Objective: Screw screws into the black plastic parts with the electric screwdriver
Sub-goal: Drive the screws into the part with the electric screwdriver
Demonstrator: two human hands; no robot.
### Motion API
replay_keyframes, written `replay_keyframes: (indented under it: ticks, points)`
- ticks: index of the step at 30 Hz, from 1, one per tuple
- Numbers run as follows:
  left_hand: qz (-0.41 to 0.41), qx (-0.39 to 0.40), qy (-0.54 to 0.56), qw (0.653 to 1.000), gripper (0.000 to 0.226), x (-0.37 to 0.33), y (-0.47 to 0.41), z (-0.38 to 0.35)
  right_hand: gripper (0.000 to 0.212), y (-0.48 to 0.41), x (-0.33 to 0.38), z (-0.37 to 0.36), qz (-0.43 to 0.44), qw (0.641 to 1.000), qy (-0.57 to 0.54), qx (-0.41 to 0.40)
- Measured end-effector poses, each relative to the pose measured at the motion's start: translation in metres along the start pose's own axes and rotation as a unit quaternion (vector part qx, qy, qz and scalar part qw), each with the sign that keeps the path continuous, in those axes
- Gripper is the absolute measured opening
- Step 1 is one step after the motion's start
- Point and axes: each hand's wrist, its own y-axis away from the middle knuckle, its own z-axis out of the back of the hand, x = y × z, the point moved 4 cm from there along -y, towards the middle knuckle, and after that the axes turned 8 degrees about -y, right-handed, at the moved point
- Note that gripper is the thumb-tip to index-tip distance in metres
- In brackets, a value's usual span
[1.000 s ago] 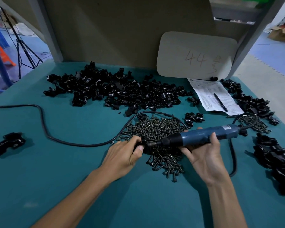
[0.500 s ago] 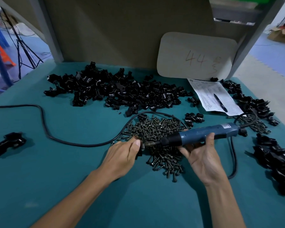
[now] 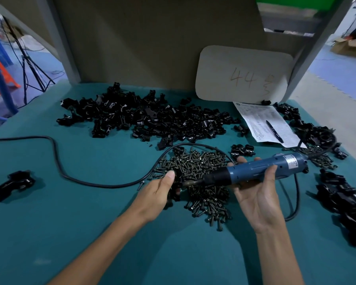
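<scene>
Over the screw pile [image 3: 197, 165], the right hand [image 3: 255, 194] had its grip clamped round the electric screwdriver [image 3: 259, 166], bit toward a black plastic part [image 3: 174, 195] pinched in the left hand [image 3: 156, 190], where a skewed bit might slip onto fingers.

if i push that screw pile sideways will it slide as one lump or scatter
Likely scatter: the screws lie loose, with strays at the pile's near edge. Single ones may roll in arcs, being round with wider heads. The mat looks soft, so probably not far.
</scene>
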Motion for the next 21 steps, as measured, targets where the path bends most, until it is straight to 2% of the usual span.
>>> replay_keyframes:
  ticks: [3,7,8,12,16,17,18,21]
  points:
    - [0.033,0.088,0.087,0.992,0.082,-0.013,0.002,-0.001,0.051,0.000,0.012,-0.004,0.036,0.999,0.020,-0.028]
    - [-0.030,0.065,0.040,0.997,0.044,-0.039,0.010,0.003,0.053,0.003,0.031,-0.015,0.089,0.993,0.043,-0.068]
    - [-0.051,0.055,0.024,0.997,0.043,-0.046,0.012,0.004,0.052,0.005,0.034,-0.018,0.103,0.992,0.034,-0.067]
    - [-0.093,0.043,0.017,0.995,0.064,-0.059,0.017,0.008,0.050,0.018,0.046,-0.029,0.151,0.987,-0.032,-0.053]
    - [-0.138,-0.041,-0.128,0.981,0.050,-0.071,0.027,0.018,0.056,0.026,0.052,-0.032,0.171,0.981,-0.040,-0.080]
    - [-0.141,-0.045,-0.128,0.981,0.051,-0.073,0.029,0.019,0.057,0.028,0.052,-0.034,0.176,0.979,-0.042,-0.089]
    - [-0.131,-0.027,-0.098,0.986,0.054,-0.075,0.029,0.019,0.057,0.028,0.053,-0.035,0.178,0.979,-0.043,-0.090]
    - [-0.056,0.113,0.063,0.990,0.057,-0.076,0.028,0.017,0.055,0.033,0.053,-0.044,0.191,0.980,-0.020,-0.055]
